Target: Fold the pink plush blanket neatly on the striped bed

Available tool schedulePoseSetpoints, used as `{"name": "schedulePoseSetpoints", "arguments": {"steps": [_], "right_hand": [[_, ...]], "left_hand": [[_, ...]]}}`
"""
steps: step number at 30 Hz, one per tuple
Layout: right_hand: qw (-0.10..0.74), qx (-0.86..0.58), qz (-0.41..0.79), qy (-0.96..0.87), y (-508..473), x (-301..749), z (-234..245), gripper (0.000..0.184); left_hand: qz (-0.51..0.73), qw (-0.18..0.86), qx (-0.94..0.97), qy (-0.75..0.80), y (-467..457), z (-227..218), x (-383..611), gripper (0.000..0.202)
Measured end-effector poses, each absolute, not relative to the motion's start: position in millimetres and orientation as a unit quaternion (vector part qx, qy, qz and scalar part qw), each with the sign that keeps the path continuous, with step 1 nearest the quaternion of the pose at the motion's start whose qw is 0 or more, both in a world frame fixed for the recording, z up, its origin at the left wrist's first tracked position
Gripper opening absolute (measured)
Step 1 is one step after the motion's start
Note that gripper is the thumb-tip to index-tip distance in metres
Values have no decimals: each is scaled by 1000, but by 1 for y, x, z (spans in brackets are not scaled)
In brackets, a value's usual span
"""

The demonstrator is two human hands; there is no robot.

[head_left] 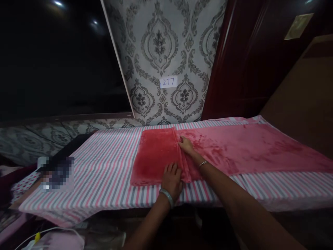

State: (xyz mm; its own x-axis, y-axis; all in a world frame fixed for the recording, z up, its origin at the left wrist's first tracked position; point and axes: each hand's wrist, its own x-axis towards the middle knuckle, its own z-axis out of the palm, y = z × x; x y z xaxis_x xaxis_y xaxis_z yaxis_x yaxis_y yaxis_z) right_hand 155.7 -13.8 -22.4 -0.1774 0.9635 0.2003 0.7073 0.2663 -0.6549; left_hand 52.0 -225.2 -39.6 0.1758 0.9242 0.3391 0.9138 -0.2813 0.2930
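Observation:
A plush red blanket [249, 149] lies across a table, its left part folded into a thick, neat rectangle [156, 156]. The rest stretches flat to the right, lighter pink with darker brushed marks. Raised folds run along the rectangle's right edge. My left hand [172, 178], with a pale bangle on its wrist, rests on the rectangle's front right corner, fingers laid over the fabric. Farther back, my right hand [186, 146], wearing a thin metal bracelet, has its fingers closed at the raised fold. Its fingertips are partly hard to make out.
Under the blanket is a striped pink, grey and white cloth [104, 166] covering the table. A large dark screen [57, 59] stands at the back left. A paper marked 277 [168, 82] is on the patterned wall. A brown panel [307, 93] stands at right; clutter lies at lower left.

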Motion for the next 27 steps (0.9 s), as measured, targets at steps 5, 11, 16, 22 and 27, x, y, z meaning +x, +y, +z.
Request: {"name": "schedulePoseSetpoints", "arguments": {"steps": [5, 11, 16, 22, 27], "right_hand": [[282, -566, 229, -741, -16, 157, -30, 64], [346, -495, 195, -773, -12, 151, -19, 65], [301, -523, 205, -770, -11, 160, -18, 65], [278, -523, 171, -787, -24, 153, -8, 65], [169, -460, 122, -863, -44, 140, -10, 64]], "left_hand": [[213, 20, 775, 595, -227, -37, 52, 49], [243, 1, 763, 600, -222, -33, 60, 54], [181, 31, 776, 603, -213, -36, 71, 48], [185, 15, 787, 588, -213, -39, 71, 46], [175, 22, 790, 587, -218, -40, 73, 50]]}}
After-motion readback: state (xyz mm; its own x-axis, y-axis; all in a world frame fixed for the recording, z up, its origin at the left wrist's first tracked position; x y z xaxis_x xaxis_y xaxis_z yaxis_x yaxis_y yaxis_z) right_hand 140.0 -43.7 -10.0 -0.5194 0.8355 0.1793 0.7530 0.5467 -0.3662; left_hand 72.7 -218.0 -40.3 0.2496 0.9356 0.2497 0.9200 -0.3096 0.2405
